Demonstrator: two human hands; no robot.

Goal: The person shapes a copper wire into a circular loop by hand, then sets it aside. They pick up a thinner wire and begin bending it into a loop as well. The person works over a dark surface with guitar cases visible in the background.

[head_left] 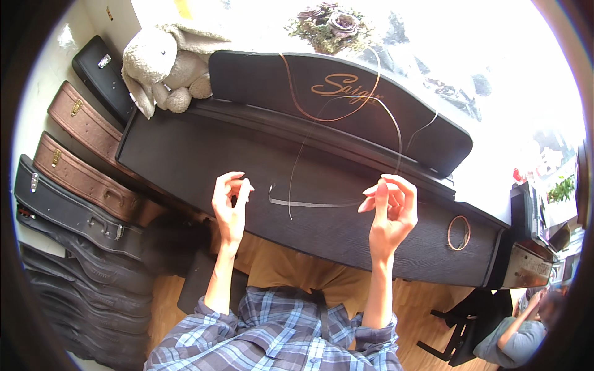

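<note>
My right hand (394,213) is raised over the closed black piano (204,157), thumb and fingers pinched on a thin guitar string. Pale and copper-coloured lengths of guitar string (398,127) arc up from it across the piano's upright panel (260,83). One length bends leftward over the lid and ends in a small hook between my hands. To the left, my left hand (230,207) has its fingers curled in to the thumb; whether anything thin is between them, I cannot make out. On the lid's right part lies a coiled copper-coloured string (459,233).
A plush rabbit (151,59) sits on the piano's far left, and dried flowers (334,28) stand behind the panel. Several instrument cases (80,198) line the left wall. At lower right, another person (516,328) is near a black stand (464,328).
</note>
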